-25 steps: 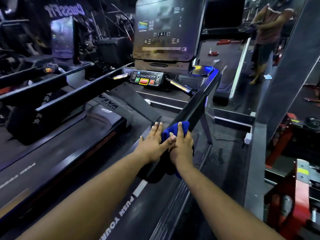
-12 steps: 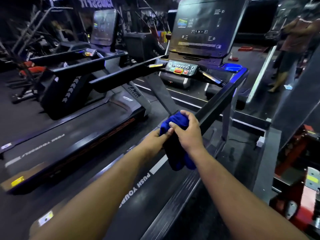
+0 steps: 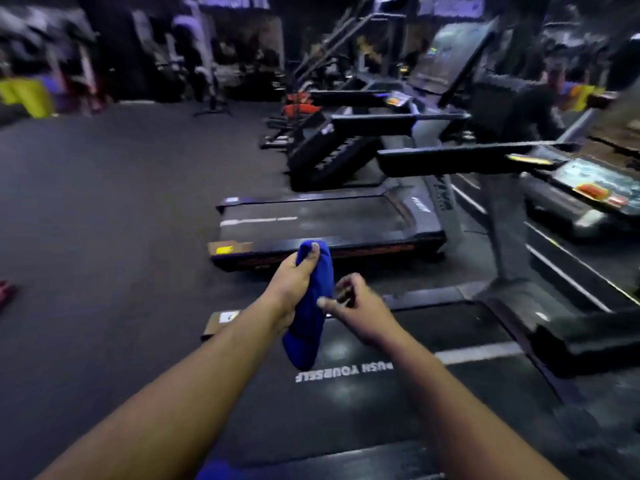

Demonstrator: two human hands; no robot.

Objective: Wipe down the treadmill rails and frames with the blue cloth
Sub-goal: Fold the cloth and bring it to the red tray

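My left hand [image 3: 294, 282] grips the blue cloth [image 3: 310, 317], fingers curled round its bunched top while the rest hangs down in the air above the treadmill belt [image 3: 398, 403] with its "PUSH YOURSELF" lettering. My right hand [image 3: 356, 306] sits just beside the cloth, fingers loosely curled; too blurred for me to tell if the fingertips touch it. A black side rail [image 3: 460, 161] stretches out to the right, well apart from the cloth.

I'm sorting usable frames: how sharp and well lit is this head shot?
Head view: dim gym light, heavy motion blur smearing the background and treadmills; left hand and blue cloth fairly clear, right hand blurred; wide-angle bending at the edges.
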